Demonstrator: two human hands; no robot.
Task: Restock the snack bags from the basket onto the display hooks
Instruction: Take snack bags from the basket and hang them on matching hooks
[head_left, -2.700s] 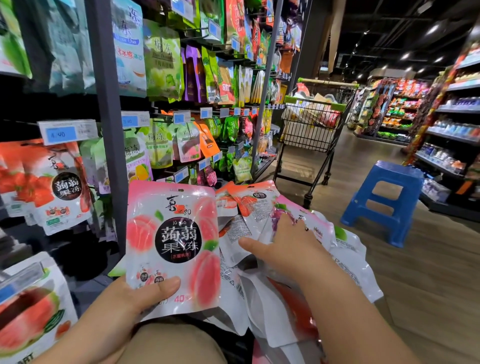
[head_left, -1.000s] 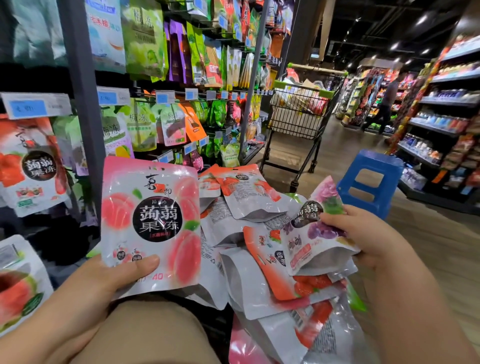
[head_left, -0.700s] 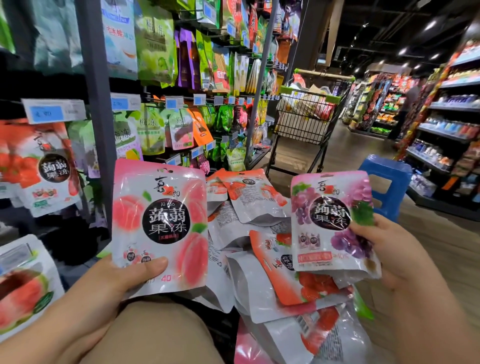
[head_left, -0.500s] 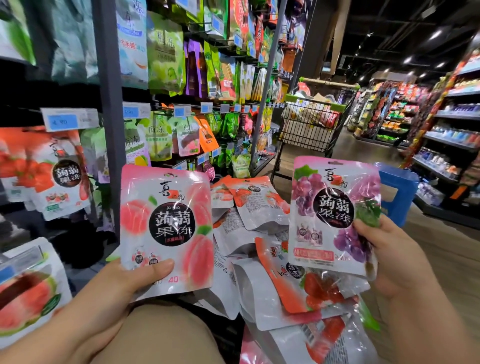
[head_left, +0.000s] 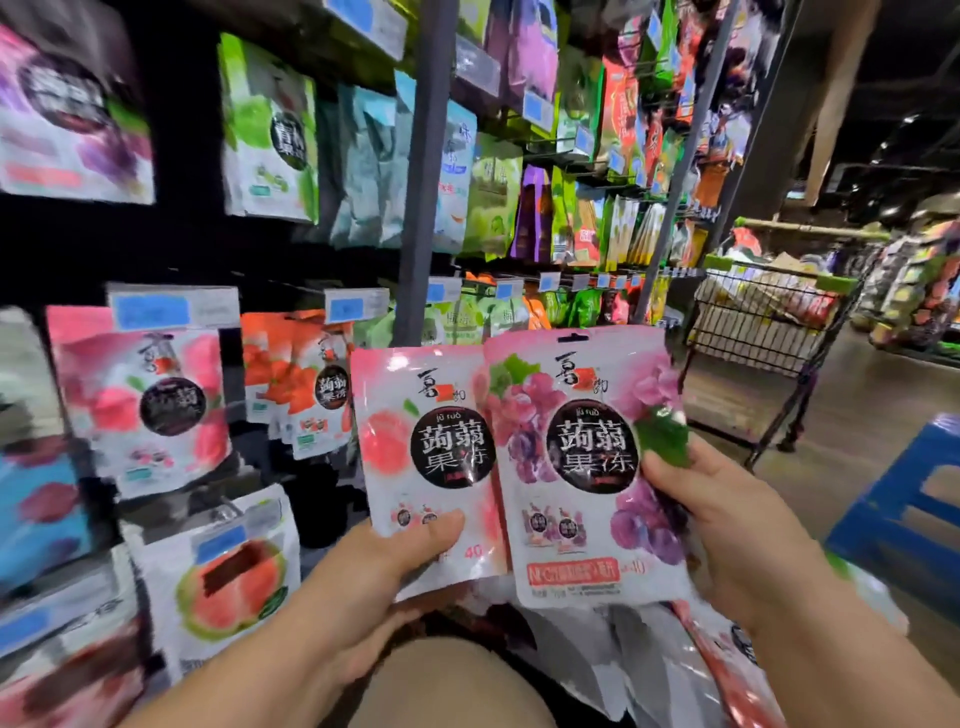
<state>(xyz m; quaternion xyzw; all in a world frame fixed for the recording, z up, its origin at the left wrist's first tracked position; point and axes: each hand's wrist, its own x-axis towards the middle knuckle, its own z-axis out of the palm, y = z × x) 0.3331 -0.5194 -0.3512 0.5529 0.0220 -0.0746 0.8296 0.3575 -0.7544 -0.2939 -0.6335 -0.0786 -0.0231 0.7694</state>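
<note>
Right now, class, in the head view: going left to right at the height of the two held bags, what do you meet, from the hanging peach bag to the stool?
hanging peach bag → hanging orange bags → held peach bag → held grape bag → shopping cart → blue stool

Brown wood-look plank floor (head_left: 878, 405). Grey metal shelving upright (head_left: 421, 208) at left. Loaded black wire shopping trolley with green trim (head_left: 763, 322) stands in the aisle. Blue plastic step stool (head_left: 878, 525) at right. Dark ceiling (head_left: 914, 62), small spot lamps.
</note>
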